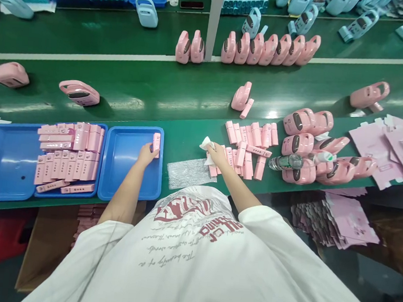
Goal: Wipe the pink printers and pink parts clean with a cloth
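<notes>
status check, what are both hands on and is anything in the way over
Left hand gripping pink piece, inside blue tray at its right wall. Right hand holding white wipe. Bubble wrap between them, apparently not blocking.

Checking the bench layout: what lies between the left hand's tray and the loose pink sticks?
The head view shows bubble wrap on the bench between tray and sticks. The right hand, holding a white wipe, is there too.

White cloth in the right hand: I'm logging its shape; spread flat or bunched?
Bunched: the right hand pinches the white cloth, and crumpled parts stick out above and below the grip.
</notes>
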A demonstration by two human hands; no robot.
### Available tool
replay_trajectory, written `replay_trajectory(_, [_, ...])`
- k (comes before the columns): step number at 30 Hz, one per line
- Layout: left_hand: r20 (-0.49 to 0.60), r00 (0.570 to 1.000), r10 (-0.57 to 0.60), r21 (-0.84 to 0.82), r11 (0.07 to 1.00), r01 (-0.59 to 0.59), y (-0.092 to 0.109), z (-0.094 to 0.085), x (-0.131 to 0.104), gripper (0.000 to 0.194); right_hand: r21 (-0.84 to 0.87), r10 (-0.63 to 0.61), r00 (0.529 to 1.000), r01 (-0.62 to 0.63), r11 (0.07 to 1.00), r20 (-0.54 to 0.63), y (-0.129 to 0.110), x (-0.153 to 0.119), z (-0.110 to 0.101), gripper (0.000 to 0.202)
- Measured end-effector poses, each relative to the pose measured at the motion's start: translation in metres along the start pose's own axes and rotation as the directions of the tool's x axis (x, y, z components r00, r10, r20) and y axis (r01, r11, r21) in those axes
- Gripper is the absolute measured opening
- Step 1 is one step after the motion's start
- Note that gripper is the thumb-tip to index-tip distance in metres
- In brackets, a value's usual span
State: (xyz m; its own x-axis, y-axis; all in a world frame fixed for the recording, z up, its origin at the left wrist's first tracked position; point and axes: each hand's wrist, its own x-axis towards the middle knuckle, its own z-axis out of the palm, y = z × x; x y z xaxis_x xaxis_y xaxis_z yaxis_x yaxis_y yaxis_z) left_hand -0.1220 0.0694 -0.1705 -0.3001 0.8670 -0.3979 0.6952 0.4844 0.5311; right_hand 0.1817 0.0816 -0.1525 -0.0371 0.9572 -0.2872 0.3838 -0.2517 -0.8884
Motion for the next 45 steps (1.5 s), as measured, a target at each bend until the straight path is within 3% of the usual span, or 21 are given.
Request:
replay_trajectory(5, [0.011,0.998,-0.064,-0.124,0.99,0.065,0.013,-0.007,-0.012,0.039,0.229,0.073,0.996,-0.084,0.97,0.054,-0.005,-0.007,0.009,0.029])
replay_trajectory(9, [0.105,0.994,-0.016,-0.308,0.95,0.048,0.03,-0.021,-0.049,0.037,0.353,0.109,0.99,-0.133,0.926,0.085,-0.014,-0.018,0.005,0.039])
replay_trajectory(12, [0.223,0.967,0.123,-0.484,0.875,0.0,0.049,-0.036,-0.089,0.045,0.407,0.097,0.99,-0.131,0.904,0.104,-0.028,-0.025,0.002,0.041])
replay_trajectory(14, [0.288,0.913,0.29,-0.631,0.774,-0.047,0.063,-0.046,-0.111,0.052,0.432,0.033,0.993,-0.078,0.898,0.111,-0.04,-0.028,0.001,0.041])
replay_trajectory(15, [0.303,0.89,0.341,-0.639,0.766,-0.076,0.07,-0.049,-0.119,0.051,0.438,-0.01,0.993,-0.041,0.898,0.114,-0.046,-0.029,0.0,0.041])
replay_trajectory(17, [0.339,0.868,0.363,-0.437,0.878,-0.196,0.08,-0.05,-0.127,0.045,0.426,-0.087,0.989,0.028,0.904,0.119,-0.055,-0.031,-0.002,0.039])
replay_trajectory(19, [0.383,0.884,0.269,0.033,0.952,-0.304,0.086,-0.039,-0.128,0.036,0.39,-0.115,0.986,0.058,0.919,0.124,-0.06,-0.032,-0.005,0.037])
replay_trajectory(21, [0.397,0.907,0.141,0.396,0.865,-0.308,0.088,-0.019,-0.126,0.028,0.343,-0.109,0.986,0.061,0.937,0.122,-0.059,-0.033,-0.008,0.036])
replay_trajectory(23, [0.41,0.911,0.048,0.502,0.822,-0.269,0.087,0.006,-0.124,0.019,0.288,-0.095,0.988,0.057,0.956,0.122,-0.053,-0.035,-0.012,0.034])
replay_trajectory(27, [0.428,0.904,-0.005,0.513,0.824,-0.239,0.086,0.045,-0.121,0.026,0.171,-0.077,0.986,0.05,0.984,0.151,-0.038,-0.041,-0.018,0.028])
replay_trajectory(31, [0.43,0.903,-0.021,0.507,0.833,-0.222,0.09,0.056,-0.107,0.031,0.155,-0.034,0.988,0.01,0.988,0.151,-0.028,-0.046,-0.015,0.025])
replay_trajectory(35, [0.432,0.901,-0.041,0.484,0.853,-0.194,0.091,0.044,-0.08,0.023,0.188,-0.043,0.983,0.009,0.982,0.177,-0.027,-0.044,-0.007,0.026])
replay_trajectory(39, [0.494,0.865,-0.087,0.392,0.91,-0.132,0.074,0.013,-0.063,0.024,0.288,-0.032,0.978,-0.03,0.957,0.207,-0.032,-0.042,-0.005,0.028])
replay_trajectory(42, [0.536,0.842,-0.058,0.25,0.964,-0.093,0.057,-0.005,-0.07,0.036,0.405,0.067,0.975,-0.149,0.902,0.211,-0.033,-0.042,-0.007,0.033])
replay_trajectory(45, [0.542,0.839,0.051,0.039,0.996,-0.086,0.052,-0.013,-0.095,0.04,0.534,0.169,0.966,-0.248,0.808,0.193,-0.03,-0.045,-0.01,0.041])
